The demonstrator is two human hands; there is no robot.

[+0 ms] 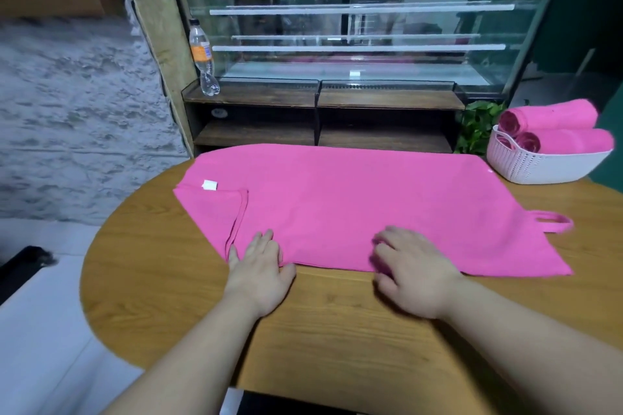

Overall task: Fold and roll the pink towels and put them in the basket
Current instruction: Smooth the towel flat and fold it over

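A pink towel (pixel 354 202) lies spread flat across the wooden table (pixel 323 323), its left corner folded over, with a white tag on it. A pink hanging loop sticks out at its right edge. My left hand (pixel 259 266) rests flat on the towel's near edge, fingers spread. My right hand (pixel 411 269) lies on the near edge further right, fingers curled down onto the cloth. At the table's far right stands a white woven basket (pixel 539 167) holding two rolled pink towels (pixel 553 128).
Behind the table stands a glass display case (pixel 354 30) on dark wooden shelves, with a plastic bottle (pixel 204 59) on its left ledge. A green plant (pixel 478 125) sits left of the basket. A grey stone wall lies to the left.
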